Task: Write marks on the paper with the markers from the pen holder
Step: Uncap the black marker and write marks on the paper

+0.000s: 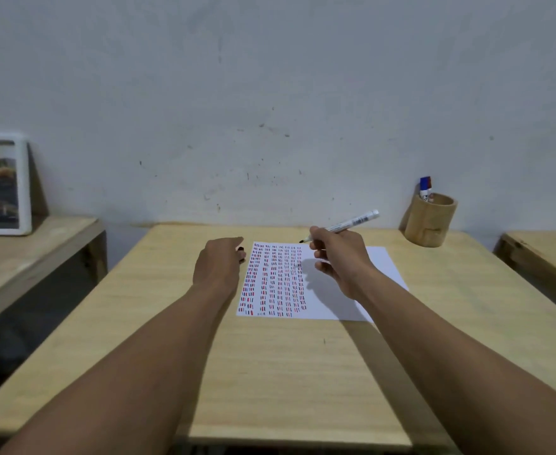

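Observation:
A white sheet of paper (381, 261) lies on the wooden table (286, 372), its left part filled with columns of short red, blue and black marks. My right hand (339, 257) hovers over the paper and grips an uncapped white marker (352, 222) with a black tip pointing left, slightly above the sheet's top edge. My left hand (219, 262) rests just left of the paper, fingers curled around a small black cap (241, 249). A wooden pen holder (430, 221) stands at the back right with a blue marker and a red marker (425, 187) inside.
A white-framed picture (1, 185) leans against the wall on a lower wooden table at the left. Another wooden table's corner (545, 254) shows at the right. A grey wall stands directly behind the table.

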`<state>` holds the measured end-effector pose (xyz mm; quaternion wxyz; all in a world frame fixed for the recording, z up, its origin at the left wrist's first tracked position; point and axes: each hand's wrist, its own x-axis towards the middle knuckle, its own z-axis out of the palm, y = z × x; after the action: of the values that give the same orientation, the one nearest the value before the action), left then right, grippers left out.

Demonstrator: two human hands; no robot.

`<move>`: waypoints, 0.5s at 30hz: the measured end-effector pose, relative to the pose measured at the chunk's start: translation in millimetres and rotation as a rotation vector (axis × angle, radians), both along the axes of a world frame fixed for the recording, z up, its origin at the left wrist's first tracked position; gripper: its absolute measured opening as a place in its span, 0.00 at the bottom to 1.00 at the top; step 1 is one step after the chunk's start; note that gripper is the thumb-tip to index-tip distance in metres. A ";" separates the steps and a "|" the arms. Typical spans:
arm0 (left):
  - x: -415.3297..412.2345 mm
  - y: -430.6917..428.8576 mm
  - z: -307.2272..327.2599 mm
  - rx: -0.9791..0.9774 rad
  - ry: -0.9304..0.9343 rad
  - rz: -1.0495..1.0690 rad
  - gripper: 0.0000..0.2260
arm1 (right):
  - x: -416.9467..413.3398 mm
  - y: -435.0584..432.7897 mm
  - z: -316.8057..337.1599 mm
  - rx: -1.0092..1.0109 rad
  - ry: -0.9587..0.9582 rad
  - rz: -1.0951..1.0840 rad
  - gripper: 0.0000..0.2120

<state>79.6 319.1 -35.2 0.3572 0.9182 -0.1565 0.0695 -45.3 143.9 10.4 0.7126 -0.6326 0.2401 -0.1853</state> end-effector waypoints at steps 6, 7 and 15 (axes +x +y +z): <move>-41.7 14.1 8.6 0.118 -0.113 0.034 0.20 | -28.5 14.7 -2.6 -0.275 0.022 0.074 0.11; -49.2 17.3 8.7 0.136 -0.114 0.024 0.19 | -34.1 16.6 -4.9 -0.334 0.035 0.076 0.10; -77.8 51.0 -3.4 0.427 0.052 -0.050 0.24 | -65.3 28.7 -32.9 -0.588 0.155 -0.026 0.10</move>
<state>1.7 370.0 -38.5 0.1599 0.9704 -0.1812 0.0021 -110.5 172.6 -22.5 0.4762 -0.8209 0.2379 -0.2069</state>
